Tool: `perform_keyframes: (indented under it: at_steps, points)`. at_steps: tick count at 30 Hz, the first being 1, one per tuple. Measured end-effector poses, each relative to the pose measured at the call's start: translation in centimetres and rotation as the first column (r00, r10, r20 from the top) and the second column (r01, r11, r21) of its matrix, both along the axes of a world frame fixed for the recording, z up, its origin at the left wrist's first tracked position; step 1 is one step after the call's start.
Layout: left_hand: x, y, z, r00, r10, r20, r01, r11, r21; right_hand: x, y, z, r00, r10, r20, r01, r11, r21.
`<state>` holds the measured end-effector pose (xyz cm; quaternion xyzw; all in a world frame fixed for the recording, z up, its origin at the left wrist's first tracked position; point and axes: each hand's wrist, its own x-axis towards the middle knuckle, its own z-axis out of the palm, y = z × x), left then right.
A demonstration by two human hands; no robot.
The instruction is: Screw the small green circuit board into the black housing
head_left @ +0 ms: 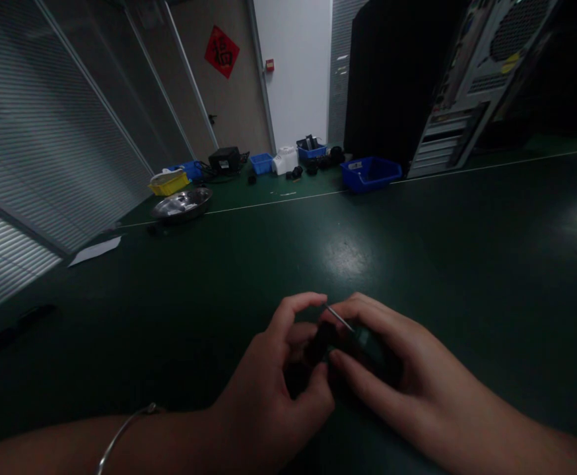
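Observation:
Close together above the green table (249, 264), both of my hands are at the lower middle of the view. My right hand (407, 356) is wrapped round a screwdriver (366, 343) with a dark green handle; its thin metal shaft points up and left. The index fingertip of my left hand (283, 376) is at the end of that shaft. Between my left thumb and fingers sits a small dark part (323, 340), its shape too dim to make out. My right thumb and fingertips are also close against this part.
Along the back stand a metal bowl (182, 204), a yellow tray (169, 185), a black box (225, 159), a white plastic device (285, 159) and a blue bin (370, 174). A computer case (392, 86) rises at the back right. Paper (95, 251) lies at left.

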<state>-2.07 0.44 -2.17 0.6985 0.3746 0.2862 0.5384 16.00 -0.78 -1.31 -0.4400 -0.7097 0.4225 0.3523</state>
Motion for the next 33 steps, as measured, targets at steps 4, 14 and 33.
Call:
perform_keyframes:
  at_steps: [4, 14, 33]
  points:
    - [-0.1, 0.0, 0.0, 0.995, -0.022, -0.101, 0.034, 0.993, 0.117, 0.0, -0.1, 0.0, 0.999, -0.003, -0.032, 0.001, 0.998, -0.057]
    - [-0.1, 0.2, 0.2, 0.986, -0.065, -0.151, 0.092, 0.979, 0.183, -0.3, -0.2, 0.1, 0.995, -0.029, -0.096, 0.016, 0.991, -0.134]
    - [-1.5, 1.8, 1.1, 0.978, 0.073, 0.196, -0.029, 0.975, -0.221, 2.3, 0.2, 0.9, 0.997, -0.052, 0.054, 0.050, 0.998, 0.030]
